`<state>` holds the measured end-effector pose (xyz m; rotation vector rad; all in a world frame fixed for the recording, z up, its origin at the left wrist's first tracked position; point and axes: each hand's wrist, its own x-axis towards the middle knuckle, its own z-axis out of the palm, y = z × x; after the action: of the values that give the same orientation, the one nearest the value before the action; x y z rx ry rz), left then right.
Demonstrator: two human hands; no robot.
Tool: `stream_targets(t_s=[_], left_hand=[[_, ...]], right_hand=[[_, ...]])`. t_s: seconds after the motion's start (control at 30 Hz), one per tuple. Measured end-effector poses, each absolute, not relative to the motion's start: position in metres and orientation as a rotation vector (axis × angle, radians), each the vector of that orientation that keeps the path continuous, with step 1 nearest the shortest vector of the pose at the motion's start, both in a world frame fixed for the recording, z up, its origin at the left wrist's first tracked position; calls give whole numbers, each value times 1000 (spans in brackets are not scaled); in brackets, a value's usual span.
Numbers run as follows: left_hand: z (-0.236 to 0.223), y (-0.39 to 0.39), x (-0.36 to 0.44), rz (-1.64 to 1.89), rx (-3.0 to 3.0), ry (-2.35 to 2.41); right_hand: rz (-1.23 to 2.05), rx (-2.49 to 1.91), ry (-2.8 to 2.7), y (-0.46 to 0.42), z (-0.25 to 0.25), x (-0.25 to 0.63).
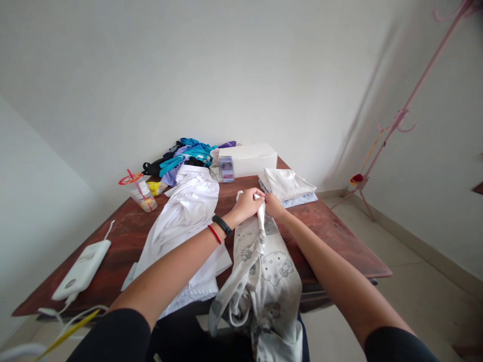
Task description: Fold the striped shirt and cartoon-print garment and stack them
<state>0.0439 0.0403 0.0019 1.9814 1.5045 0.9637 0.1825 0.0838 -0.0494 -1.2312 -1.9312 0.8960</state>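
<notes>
My left hand (249, 201) and my right hand (272, 205) meet above the dark wooden table (332, 226), both gripping the top edge of a white garment printed with cartoon cats (269, 271). The garment hangs down from my hands over the table's near edge toward my lap. A black band and a red string are on my left wrist. A white shirt (184, 216) lies spread on the table just left of my hands.
A folded stack of white clothes (289, 186) and a white box (249, 157) sit at the back. A heap of blue and purple clothes (184, 153), a plastic cup (144, 197) and a white device with cable (83, 269) lie left. A pink coat stand (400, 115) is at right.
</notes>
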Motion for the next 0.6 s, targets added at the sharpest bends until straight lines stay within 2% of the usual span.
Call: stream_targets(t_s=[0.13,0.3,0.47,0.6], left_hand=[[-4,44,31,961,1909,1557],[-14,43,34,922,1725,1526],[-22,32,41,829,1607,1406],[-21,-5,16,863,1666,1291]], right_hand=[[1065,-1216,-1800,81,-42,190],[1445,-1179,-1706,70,-32,190],[1420,-1392,-1720,67,-32,189],[1311,-1454,-1719,77,-41,191]])
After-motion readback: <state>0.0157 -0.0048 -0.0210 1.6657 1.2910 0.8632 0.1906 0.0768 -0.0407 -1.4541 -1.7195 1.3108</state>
